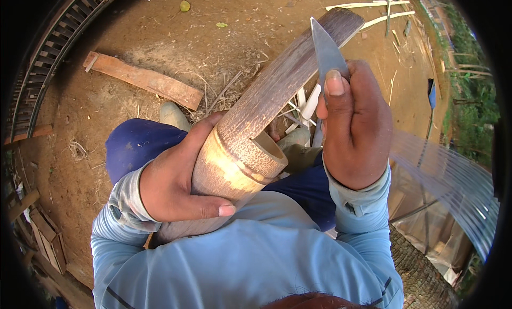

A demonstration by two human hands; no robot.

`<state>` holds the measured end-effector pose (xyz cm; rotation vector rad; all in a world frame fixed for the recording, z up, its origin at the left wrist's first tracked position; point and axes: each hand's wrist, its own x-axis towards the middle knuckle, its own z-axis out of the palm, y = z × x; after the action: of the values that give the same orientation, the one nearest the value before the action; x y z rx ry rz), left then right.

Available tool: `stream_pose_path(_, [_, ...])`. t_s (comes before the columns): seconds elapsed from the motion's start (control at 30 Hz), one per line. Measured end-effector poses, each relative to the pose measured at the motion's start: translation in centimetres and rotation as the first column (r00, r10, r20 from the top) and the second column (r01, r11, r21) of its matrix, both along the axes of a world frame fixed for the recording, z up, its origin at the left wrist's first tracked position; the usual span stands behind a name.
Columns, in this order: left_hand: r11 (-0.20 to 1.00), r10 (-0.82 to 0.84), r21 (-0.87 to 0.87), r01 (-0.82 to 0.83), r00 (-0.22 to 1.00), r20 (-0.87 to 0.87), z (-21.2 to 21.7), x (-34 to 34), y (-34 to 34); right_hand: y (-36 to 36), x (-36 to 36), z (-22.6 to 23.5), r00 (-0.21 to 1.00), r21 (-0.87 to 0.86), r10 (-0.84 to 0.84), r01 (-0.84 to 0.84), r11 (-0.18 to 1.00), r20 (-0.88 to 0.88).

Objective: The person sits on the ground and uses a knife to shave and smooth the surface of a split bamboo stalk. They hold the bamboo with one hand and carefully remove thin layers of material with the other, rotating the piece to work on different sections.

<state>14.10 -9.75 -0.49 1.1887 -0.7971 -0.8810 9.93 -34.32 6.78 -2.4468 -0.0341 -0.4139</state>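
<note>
A thick bamboo pole (pixel 266 103) slants from my chest up to the right, its cut hollow end facing me. My left hand (pixel 178 175) wraps around its lower, pale part, thumb across the front. My right hand (pixel 354 125) grips a knife (pixel 326 50) whose grey blade points up, lying against the dark upper side of the bamboo. My thumb presses on the blade's back. My knees in dark blue trousers lie under the pole.
Bare dirt ground lies ahead with a flat reddish wooden plank (pixel 144 79) at the left, split bamboo strips (pixel 373 10) at the top right and shavings by my feet. A corrugated clear sheet (pixel 453 175) is at the right. Wooden slats (pixel 45 234) are stacked at the lower left.
</note>
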Motion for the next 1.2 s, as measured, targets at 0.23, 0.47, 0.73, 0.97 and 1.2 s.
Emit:
stream_pose_path(0.23, [1.0, 0.016, -0.013, -0.017, 1.0, -0.017, -0.3, 0.1, 0.0, 0.1, 0.1, -0.1, 0.999, -0.027, 0.003, -0.004, 1.0, -0.044])
stream_pose_path(0.47, [1.0, 0.016, 0.016, -0.017, 0.998, 0.064, -0.6, 0.5, 0.4, 1.2, -0.6, -0.3, 0.984, -0.064, 0.138, -0.146, 0.987, -0.116])
stream_pose_path(0.73, [0.999, 0.038, 0.0, -0.038, 0.998, 0.051, -0.6, 0.2, 0.5, 0.9, -0.3, 0.4, 0.993, -0.054, 0.079, -0.084, 0.995, -0.085])
stream_pose_path(0.97, [0.999, 0.002, 0.033, -0.002, 1.0, 0.009, -0.3, 0.0, 0.5, 0.6, 0.2, 0.0, 0.999, -0.177, 0.009, 0.0, 0.984, 0.05])
stream_pose_path(1.2, [0.999, 0.018, 0.049, -0.021, 0.998, 0.058, -0.3, -0.1, 0.5, 0.5, 0.1, 0.1, 1.0, -0.134, 0.013, -0.017, 0.991, -0.028])
